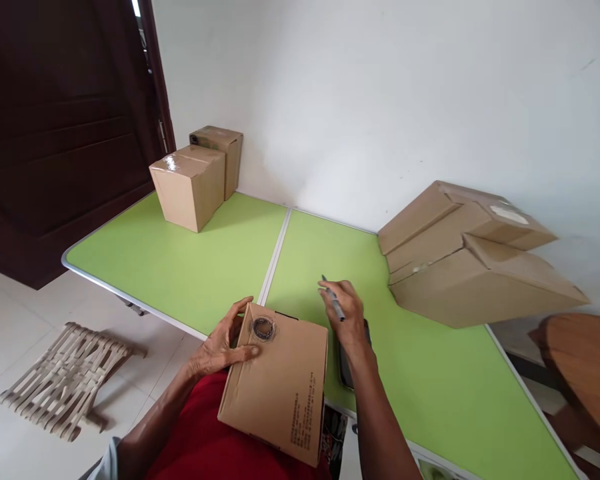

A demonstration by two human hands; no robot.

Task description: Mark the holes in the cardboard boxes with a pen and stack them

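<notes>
A small cardboard box [280, 387] rests against the near edge of the green table [190, 267], tilted toward me, with a scribbled circle drawn on its top. My left hand [225, 343] grips the box's left top corner, fingers curled round it. My right hand [345, 310] hovers just right of the box, closed on a grey marker pen [334, 299]. Under my right wrist a dark phone-like object [347, 373] lies on the table, mostly hidden.
Two sealed cardboard boxes [193, 183] stand at the table's far left corner. A stack of larger boxes [475, 257] sits at the right against the white wall. A woven stool [63, 380] lies on the floor at the left; a wooden seat [585, 360] is at the right.
</notes>
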